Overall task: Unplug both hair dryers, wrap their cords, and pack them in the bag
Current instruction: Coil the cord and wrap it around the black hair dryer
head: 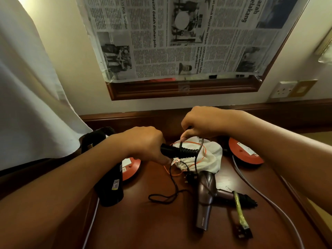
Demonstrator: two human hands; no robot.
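The handle of the black hair dryer (172, 152) is gripped by the left hand (143, 143), whose fingers are curled round it; the body of that dryer hangs down on the near-left side of the hand, above the tabletop (143, 221). The black cord (186, 151) is seen wound in tight coils round the free end of the handle, just right of the left-hand fingers. A strand of the same cord is pinched by the right hand (203, 123) between thumb and curled fingers, directly above the coils, and a loop of it falls from there toward the bag. A looser length trails down to a black plug (188, 177) and a slack loop on the wood.

The white cloth bag (210, 159) lies on the tabletop just behind and under the held handle — its mouth is gathered, and an orange drawstring (201, 155) is looped over it. Whether anything is inside cannot be told; neither dryer is in it.

The mauve hair dryer (206, 193) lies on its side just in front of the bag, untouched by either hand, its nozzle pointing toward the viewer. Its cord appears bundled at the handle end, with a yellow-wrapped length (239, 211) leading to a dark plug (242, 230) in front of it.

Two red discs are seen flanking the bag — one (131, 168) to its left, partly hidden by the black dryer, one (245, 151) to its right. A grey cable (265, 200) runs past the right disc. A wall socket (283, 89) is set well behind and to the right of the bag.
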